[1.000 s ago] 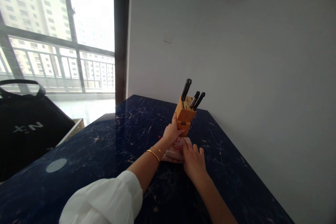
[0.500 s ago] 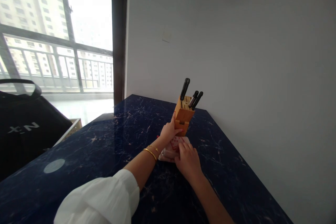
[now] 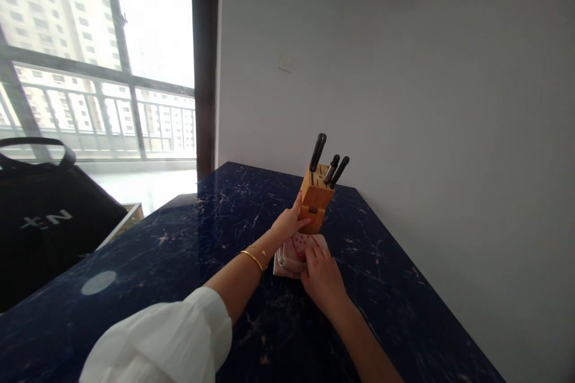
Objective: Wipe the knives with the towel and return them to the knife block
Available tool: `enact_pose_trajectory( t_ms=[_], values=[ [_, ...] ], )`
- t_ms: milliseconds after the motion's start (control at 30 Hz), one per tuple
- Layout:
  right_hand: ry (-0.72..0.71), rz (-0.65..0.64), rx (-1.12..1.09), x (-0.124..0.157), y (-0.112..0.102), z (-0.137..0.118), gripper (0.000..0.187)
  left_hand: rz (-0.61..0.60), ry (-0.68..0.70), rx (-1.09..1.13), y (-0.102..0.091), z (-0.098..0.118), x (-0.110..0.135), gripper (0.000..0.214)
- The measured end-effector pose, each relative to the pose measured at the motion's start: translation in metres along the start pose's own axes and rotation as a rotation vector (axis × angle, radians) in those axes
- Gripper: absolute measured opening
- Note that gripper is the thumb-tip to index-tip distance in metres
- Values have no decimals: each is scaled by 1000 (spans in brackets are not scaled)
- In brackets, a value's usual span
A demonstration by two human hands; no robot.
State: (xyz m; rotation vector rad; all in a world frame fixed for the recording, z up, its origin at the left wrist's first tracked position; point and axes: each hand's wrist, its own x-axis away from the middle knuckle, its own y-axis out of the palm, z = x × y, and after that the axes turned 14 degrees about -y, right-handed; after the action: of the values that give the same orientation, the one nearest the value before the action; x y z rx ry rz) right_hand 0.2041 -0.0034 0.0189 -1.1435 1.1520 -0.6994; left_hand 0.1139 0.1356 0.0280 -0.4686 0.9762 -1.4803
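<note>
A wooden knife block (image 3: 317, 198) stands on the dark blue marbled table with three black-handled knives in its top slots: a tall knife (image 3: 317, 152) at the left and two shorter ones at the right. My left hand (image 3: 287, 222) grips the block's lower left side, fingers along the side and thumb across the front. Right in front of the block lies a folded white cloth with a red pattern (image 3: 287, 267). My right hand (image 3: 324, 282) rests on the cloth's right side with bent fingers pinching it; the fingertips are partly hidden.
The table (image 3: 188, 251) narrows away toward a grey wall (image 3: 404, 72), which runs along its right side. At the left a black bag (image 3: 45, 227) stands next to a light-coloured crate (image 3: 121, 224), before a large window. A pale round spot (image 3: 98, 282) shows on the tabletop.
The view has shifted slightly. My left forearm sits a little lower and further left, with the hand still on the block. More of the cloth's patterned top shows beside my right fingers.
</note>
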Motion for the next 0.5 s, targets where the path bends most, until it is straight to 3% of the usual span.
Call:
enact_pose_trajectory(
  t_ms=[267,367,500],
  values=[
    [10,-14,-45,0,7,1,41,242,130,28,-60,1,-19,52],
    [2,-11,-47,-1,5,0,39,298,176,79,-80,14,-38,44],
    [6,-18,-59,-1,2,1,35,287,230,138,-93,45,-63,47]
  ],
)
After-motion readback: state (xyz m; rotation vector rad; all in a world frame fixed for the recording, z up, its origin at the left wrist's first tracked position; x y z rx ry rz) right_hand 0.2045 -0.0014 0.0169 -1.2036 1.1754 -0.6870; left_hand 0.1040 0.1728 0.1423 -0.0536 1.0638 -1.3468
